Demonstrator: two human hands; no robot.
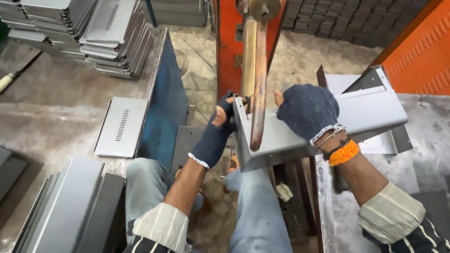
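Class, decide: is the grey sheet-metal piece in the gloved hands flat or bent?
Bent: the metal piece shows two faces meeting at a corner edge.

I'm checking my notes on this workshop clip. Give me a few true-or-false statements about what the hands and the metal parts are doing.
1. Both hands wear dark fingerless gloves. True.
2. The hands hold a bent grey metal sheet against the copper welder arm. True.
3. The right wrist is bare. False: it wears an orange band.
4. Stacks of slotted panels lie on the left table. True.
5. A single slotted panel stands upright on the floor. False: it lies flat at the table edge.
6. The machine behind the arm is green. False: its body is red-orange.
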